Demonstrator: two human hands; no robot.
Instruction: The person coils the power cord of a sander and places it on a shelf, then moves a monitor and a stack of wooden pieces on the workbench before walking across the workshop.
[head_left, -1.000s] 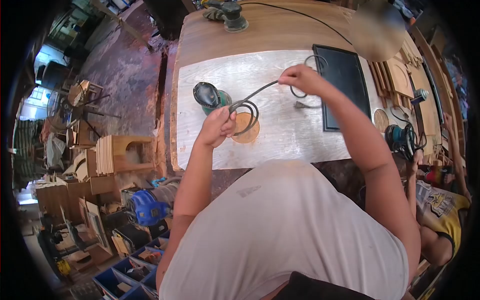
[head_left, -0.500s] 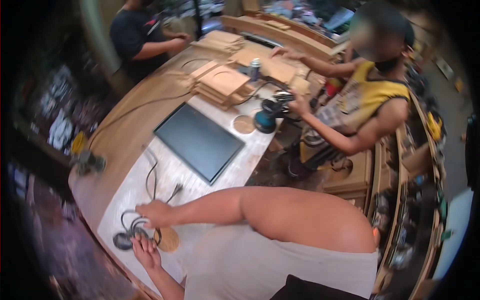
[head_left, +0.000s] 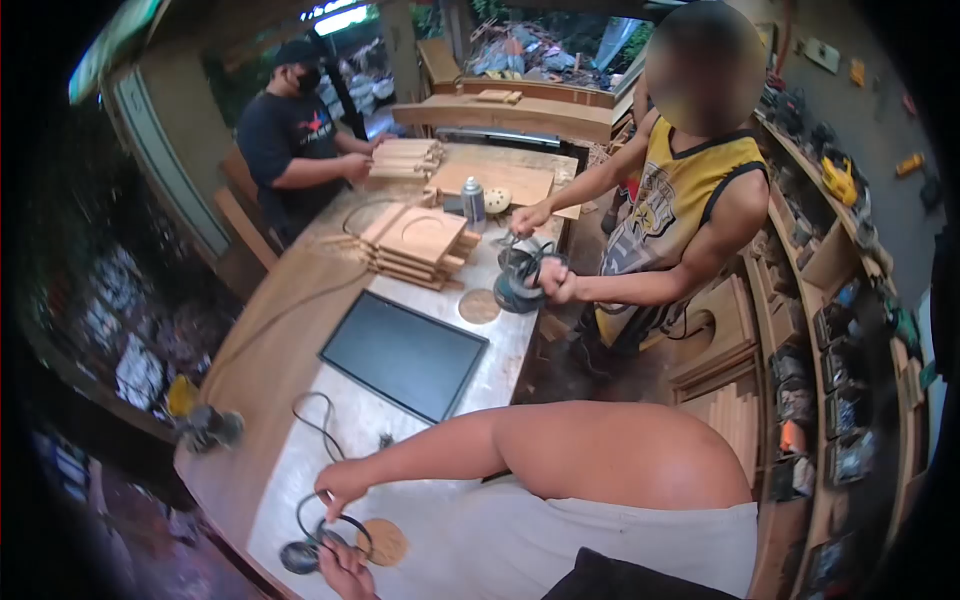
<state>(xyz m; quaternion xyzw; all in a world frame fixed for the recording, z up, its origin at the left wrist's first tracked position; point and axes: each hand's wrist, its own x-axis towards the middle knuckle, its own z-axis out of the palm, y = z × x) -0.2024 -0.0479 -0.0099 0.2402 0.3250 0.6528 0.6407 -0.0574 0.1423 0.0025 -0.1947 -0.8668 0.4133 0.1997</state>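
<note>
My right hand (head_left: 343,484) reaches across the table with its fingers closed on a looped black cord (head_left: 369,537). Below it, at the lower edge of the view, my left hand (head_left: 345,572) is closed around the cord's other end, beside a dark rounded object (head_left: 299,557) whose kind I cannot make out. Partly behind the loop, a round brown disc (head_left: 384,543) lies on the pale tabletop. More of the cord (head_left: 318,410) trails up the table from my right hand, and its plug (head_left: 386,440) rests near my forearm.
A flat black-framed panel (head_left: 405,355) lies mid-table. Beyond it are stacked wooden panels (head_left: 420,235), a spray can (head_left: 473,202) and another disc (head_left: 479,306). A co-worker in yellow holds a teal sander (head_left: 518,292). Another person stands at the far left; shelves (head_left: 800,290) line the right.
My view has tilted up, showing more of the far room. My hands have drawn the cord into a rounder loop. The co-worker's hands have both come to the sander and its cord.
</note>
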